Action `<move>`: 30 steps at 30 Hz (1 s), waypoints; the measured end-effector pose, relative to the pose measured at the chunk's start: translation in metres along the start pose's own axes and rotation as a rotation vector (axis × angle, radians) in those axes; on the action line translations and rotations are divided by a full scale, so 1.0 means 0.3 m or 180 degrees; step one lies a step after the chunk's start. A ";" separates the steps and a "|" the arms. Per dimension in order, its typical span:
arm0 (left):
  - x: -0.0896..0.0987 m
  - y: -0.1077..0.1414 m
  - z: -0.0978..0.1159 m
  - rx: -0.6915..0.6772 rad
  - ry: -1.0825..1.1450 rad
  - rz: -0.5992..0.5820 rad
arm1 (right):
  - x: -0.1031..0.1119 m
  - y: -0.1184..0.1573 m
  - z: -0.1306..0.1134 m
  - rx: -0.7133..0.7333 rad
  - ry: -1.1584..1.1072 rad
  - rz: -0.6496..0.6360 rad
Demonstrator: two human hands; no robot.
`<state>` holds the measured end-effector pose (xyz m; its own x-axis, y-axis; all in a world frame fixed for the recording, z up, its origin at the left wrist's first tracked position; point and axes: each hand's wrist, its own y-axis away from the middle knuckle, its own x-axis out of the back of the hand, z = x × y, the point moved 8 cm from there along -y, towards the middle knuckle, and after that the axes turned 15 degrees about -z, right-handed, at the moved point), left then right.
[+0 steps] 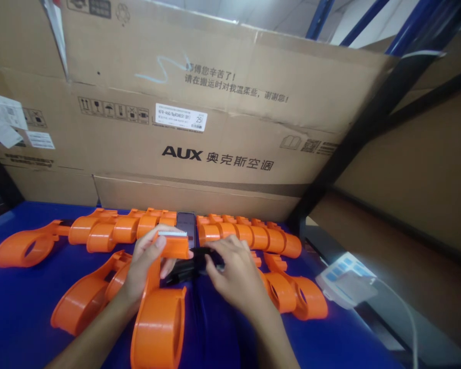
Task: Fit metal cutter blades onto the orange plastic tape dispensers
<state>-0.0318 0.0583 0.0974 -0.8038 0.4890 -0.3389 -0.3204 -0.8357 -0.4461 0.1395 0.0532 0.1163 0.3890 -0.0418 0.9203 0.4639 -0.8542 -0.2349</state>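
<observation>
My left hand [144, 261] is wrapped round the neck of an orange tape dispenser [157, 328], whose toothed metal edge faces up and whose round hub hangs toward me. Just right of it, my right hand [232, 266] has its fingers bent over black pieces [184, 269] lying at the middle of the blue surface. The thumb and fingertips are close to a black part; whether they grip it cannot be made out.
Orange dispensers stand in rows at the back left [125, 229] and back right [259, 237], with more nearer me on both sides. A phone [185, 225] lies between the rows. Behind rises a large cardboard box [215, 118]. A white power strip [346, 282] is at the right.
</observation>
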 end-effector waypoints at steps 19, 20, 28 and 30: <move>-0.009 0.010 -0.023 0.0156 -0.0160 -0.0012 | -0.043 -0.020 -0.077 0.0498 -0.0089 -0.0269; -0.006 0.010 -0.025 0.0160 -0.0187 0.0010 | -0.042 -0.019 -0.073 0.0488 -0.0094 -0.0256; 0.015 -0.013 -0.071 0.0394 -0.0404 -0.0024 | 0.024 0.001 -0.022 0.0286 -0.0576 0.0338; 0.012 -0.014 -0.093 0.0514 -0.0408 -0.0055 | 0.048 0.012 -0.011 0.0284 -0.0984 0.0605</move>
<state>-0.0193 0.0705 0.0751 -0.8513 0.4765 -0.2196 -0.4027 -0.8617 -0.3088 0.1442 0.0477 0.1297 0.6905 -0.0254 0.7229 0.4224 -0.7972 -0.4314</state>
